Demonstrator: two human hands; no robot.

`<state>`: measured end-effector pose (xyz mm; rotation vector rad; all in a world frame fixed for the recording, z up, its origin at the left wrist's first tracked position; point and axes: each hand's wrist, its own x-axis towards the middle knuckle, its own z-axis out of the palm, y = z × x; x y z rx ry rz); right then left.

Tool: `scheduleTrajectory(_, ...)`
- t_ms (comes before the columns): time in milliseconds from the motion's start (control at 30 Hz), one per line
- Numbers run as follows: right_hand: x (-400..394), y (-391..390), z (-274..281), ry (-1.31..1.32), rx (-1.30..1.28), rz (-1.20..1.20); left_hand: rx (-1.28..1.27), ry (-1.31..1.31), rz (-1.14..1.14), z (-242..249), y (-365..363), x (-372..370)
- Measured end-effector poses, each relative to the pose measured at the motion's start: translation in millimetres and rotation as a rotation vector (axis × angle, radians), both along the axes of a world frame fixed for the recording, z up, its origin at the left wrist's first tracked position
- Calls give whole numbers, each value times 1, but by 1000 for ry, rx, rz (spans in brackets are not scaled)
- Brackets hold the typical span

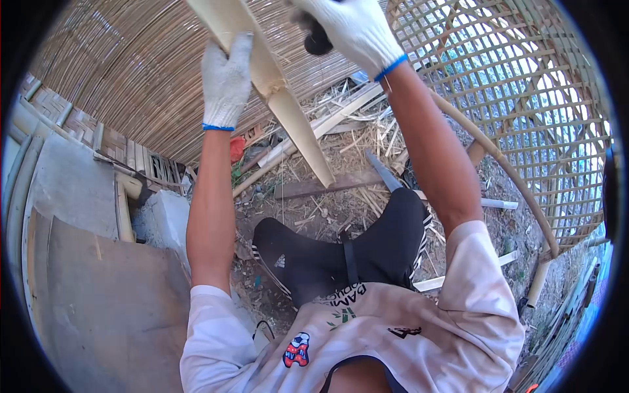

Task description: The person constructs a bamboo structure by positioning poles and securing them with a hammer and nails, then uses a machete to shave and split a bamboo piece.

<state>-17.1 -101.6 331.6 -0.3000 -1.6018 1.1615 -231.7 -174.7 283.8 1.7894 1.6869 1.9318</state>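
Note:
A long split bamboo piece [295, 124] slants down from the top edge, its hollow side showing and a node partway along. My left hand [226, 82], in a white knit glove with a blue cuff, is closed around its edge, thumb and fingers on either side. To the right, my right hand [354, 33], gloved the same way, is closed on a tool with a dark rounded handle [318, 40]. The rest of that tool lies beyond the top of the view, so its kind is hidden. The bamboo's lower end hangs above the littered ground, between my knees and the wall.
A saw-like blade [382, 169] stands by my right knee. Bamboo shavings and strips [354, 141] cover the ground. A slatted bamboo wall [144, 65] rises ahead, a woven lattice [524, 98] stands right, and a flat board [111, 295] lies left beside a pale block [167, 219].

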Motion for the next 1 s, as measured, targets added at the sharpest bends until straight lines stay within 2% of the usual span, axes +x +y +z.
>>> scheduleTrajectory(167,10,6,-128,-323,-42,-258,80,38,116,-20,-13,-7)
scheduleTrajectory(267,23,-9,-171,-515,-123,-303,79,-338,-152,-24,-20,8)
scheduleTrajectory(300,28,-18,-177,-586,-202,-300,108,-357,-135,-24,-20,8)
scheduleTrajectory(433,34,-45,-206,-582,-244,-335,206,-434,-91,-27,-13,8)
scheduleTrajectory(467,36,-53,-207,-579,-267,-288,207,-432,-68,-29,-12,8)
scheduleTrajectory(533,31,-74,-224,-405,-284,-243,216,-421,-19,-32,-10,7)
scheduleTrajectory(600,23,-99,-244,-356,-430,-146,210,-382,34,-36,-10,13)
scheduleTrajectory(667,13,-116,-283,-402,-459,-114,225,-290,22,-37,-13,13)
scheduleTrajectory(733,11,-133,-274,-483,-532,-65,255,-133,-62,-23,-18,1)
scheduleTrajectory(833,5,-142,-265,-373,-515,-3,305,-491,-474,12,-20,-11)
scheduleTrajectory(933,-6,-147,-240,-146,-487,14,148,-251,-492,34,-23,-16)
scheduleTrajectory(1000,-9,-146,-230,-132,-474,33,216,-344,-420,36,-18,-7)
